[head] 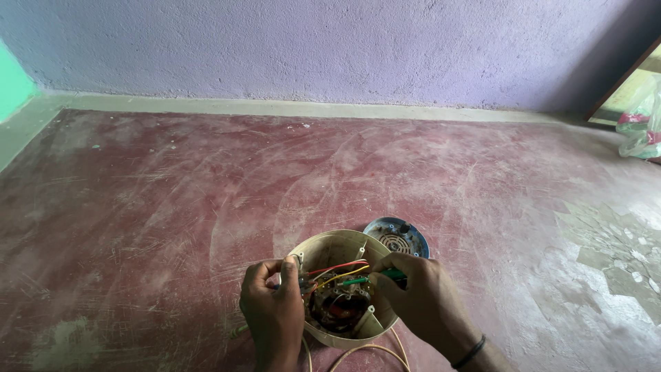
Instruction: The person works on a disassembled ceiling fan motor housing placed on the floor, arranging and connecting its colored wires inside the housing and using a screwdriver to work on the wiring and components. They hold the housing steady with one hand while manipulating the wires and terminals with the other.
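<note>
A round cream plastic housing [330, 249] lies open on the floor, with a motor and red, yellow and green wires [337, 274] inside. My left hand [272, 313] grips the housing's left rim, next to a small metal part. My right hand [423, 300] holds a green-handled tool [385, 275], its tip pointing left into the wires. A round blue-grey cover plate [398, 236] with slots lies on the floor just behind the housing.
The worn red cement floor [206, 207] runs back to a purple wall [330, 48]. A cream cord [358, 351] trails from the housing toward me. A plastic bag [644, 127] sits by a doorway at the far right.
</note>
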